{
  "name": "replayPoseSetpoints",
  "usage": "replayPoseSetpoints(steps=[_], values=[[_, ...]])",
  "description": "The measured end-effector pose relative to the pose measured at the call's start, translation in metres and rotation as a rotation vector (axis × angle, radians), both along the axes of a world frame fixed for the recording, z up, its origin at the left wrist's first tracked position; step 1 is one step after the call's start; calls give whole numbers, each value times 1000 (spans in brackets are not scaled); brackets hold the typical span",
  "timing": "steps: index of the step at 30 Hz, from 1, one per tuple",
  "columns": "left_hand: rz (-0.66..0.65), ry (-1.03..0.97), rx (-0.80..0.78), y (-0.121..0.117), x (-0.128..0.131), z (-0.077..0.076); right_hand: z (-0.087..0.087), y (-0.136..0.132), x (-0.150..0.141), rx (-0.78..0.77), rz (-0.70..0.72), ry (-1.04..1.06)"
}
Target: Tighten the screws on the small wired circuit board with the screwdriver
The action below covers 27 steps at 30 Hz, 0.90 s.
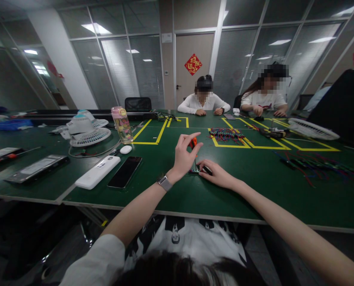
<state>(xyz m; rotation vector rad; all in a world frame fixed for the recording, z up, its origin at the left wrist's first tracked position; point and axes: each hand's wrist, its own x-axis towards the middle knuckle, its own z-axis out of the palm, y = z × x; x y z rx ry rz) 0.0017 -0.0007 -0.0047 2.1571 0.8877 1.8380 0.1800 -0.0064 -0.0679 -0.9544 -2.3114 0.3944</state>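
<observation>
My left hand (183, 157) is raised over the green table (171, 190), fingers pinched round the red and black handle of a small screwdriver (193, 143) that stands upright. Its tip points down at a small dark part (201, 171) lying on the table. My right hand (217, 173) lies low on the table and its fingers press on that part from the right. A watch is on my left wrist.
A black phone (124, 171), a white power bank (97, 171), a white mouse (126, 149), a pink-lidded bottle (122, 124) and a fan (86, 131) lie to the left. Piles of coloured wires (226, 135) lie ahead and at right (316, 165). Two people sit across the table.
</observation>
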Motion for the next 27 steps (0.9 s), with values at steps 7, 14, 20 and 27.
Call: replayPoseSetpoints(steps=[7, 14, 20, 27], values=[[-86, -17, -37, 4, -2, -3, 0, 0, 0, 4, 7, 1], [-47, -49, -11, 6, 1, -4, -1, 1, 1, 8, 14, 5], [27, -25, 12, 0, -2, 1, -2, 2, 1, 14, 16, 4], [-69, -71, -40, 6, -1, -3, -2, 2, 1, 5, 18, -8]])
